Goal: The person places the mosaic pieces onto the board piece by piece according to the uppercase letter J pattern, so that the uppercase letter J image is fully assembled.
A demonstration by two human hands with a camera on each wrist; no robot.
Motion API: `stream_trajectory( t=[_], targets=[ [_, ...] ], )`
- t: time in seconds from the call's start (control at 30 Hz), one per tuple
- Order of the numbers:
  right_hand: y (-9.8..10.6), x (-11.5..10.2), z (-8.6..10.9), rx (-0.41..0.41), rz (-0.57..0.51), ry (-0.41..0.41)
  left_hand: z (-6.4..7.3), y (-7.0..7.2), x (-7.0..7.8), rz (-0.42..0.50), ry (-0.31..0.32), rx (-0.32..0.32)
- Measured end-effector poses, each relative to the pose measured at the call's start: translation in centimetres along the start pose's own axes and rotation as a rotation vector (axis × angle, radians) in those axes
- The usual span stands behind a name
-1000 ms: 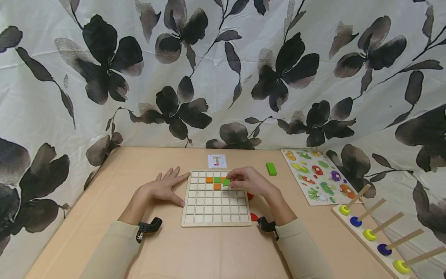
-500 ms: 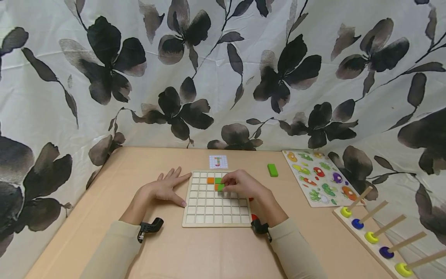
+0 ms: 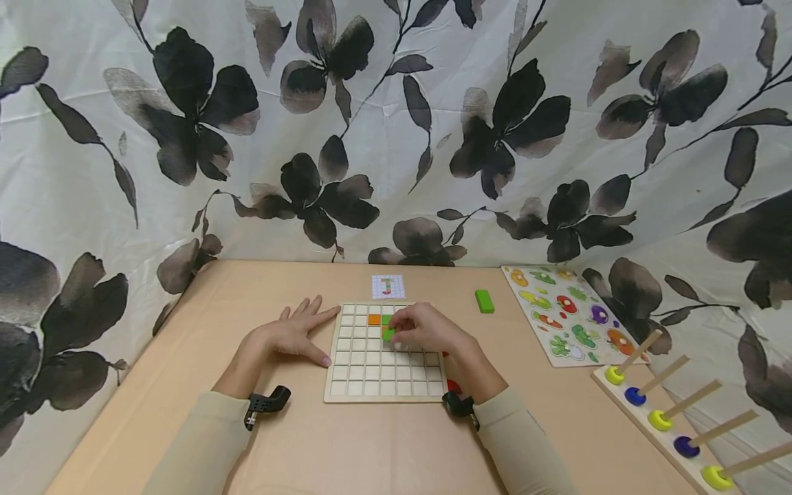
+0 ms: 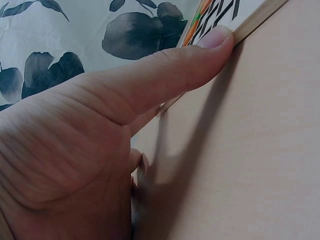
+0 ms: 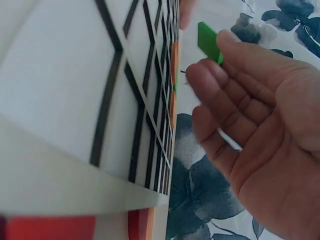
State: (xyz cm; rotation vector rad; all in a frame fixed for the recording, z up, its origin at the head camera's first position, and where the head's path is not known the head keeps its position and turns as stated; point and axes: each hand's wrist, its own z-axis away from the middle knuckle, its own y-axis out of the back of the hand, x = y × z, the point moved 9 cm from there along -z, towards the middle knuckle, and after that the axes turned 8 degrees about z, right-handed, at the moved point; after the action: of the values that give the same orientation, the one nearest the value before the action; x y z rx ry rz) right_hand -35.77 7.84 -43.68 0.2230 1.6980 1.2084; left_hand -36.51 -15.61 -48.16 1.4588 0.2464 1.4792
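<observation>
While the left hand (image 3: 286, 338), fingers spread, touches the grid board (image 3: 383, 379), likely bracing it, the right hand (image 3: 431, 328) pinches a green tile (image 5: 208, 42) by one end above the board, presumably for clearance.

The grid board (image 3: 383, 371) looks wooden (smooth and matt), the backdrop (image 3: 396, 137) cloth.

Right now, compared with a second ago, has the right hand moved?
Yes: against the board, the right hand has shifted left in the head view, carrying the green square.
</observation>
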Motion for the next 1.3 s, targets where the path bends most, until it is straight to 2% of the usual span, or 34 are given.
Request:
stream_trajectory(
  t=[0.2, 0.5, 1.3],
  targets=[
    [-0.7, 0.3, -0.1, -0.022, 0.038, -0.024, 0.0, 0.0, -0.1, 0.000, -0.003, 0.001],
    [-1.7, 0.1, -0.3, -0.051, 0.091, 0.009, 0.0, 0.0, 0.0, -0.008, -0.004, 0.000],
    [-2.0, 0.3, -0.3, -0.060, 0.119, 0.005, 0.0, -0.1, 0.3, -0.004, -0.007, -0.013]
  ],
)
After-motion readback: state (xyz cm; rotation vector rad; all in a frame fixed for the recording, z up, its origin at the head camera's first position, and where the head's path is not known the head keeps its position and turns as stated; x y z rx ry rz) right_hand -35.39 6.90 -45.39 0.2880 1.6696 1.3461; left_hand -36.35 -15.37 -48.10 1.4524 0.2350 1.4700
